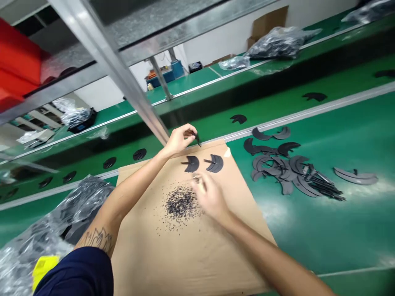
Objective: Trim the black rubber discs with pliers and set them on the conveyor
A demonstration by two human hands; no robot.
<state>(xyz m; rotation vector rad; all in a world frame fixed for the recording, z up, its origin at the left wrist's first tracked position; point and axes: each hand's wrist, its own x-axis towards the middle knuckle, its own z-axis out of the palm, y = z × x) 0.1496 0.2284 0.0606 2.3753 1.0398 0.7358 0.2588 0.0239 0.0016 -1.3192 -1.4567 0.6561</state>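
Note:
My left hand is pinched on a thin black plastic part, seen nearly edge-on, above the far edge of the cardboard sheet. Closer to me, my right hand has its thumb and fingertips drawn together. It is a little blurred, and anything between the fingertips is too small to make out. Beside it lies a scattered heap of tiny black pieces. Two dark fan-shaped parts with short stems, a left one and a right one, rest on the cardboard beyond my right hand.
Loose curved dark parts and a bundle of black sticks cover the green table at right. Several black parts lie along the green strip behind. Clear plastic bagging is at left; a metal post rises beyond the cardboard.

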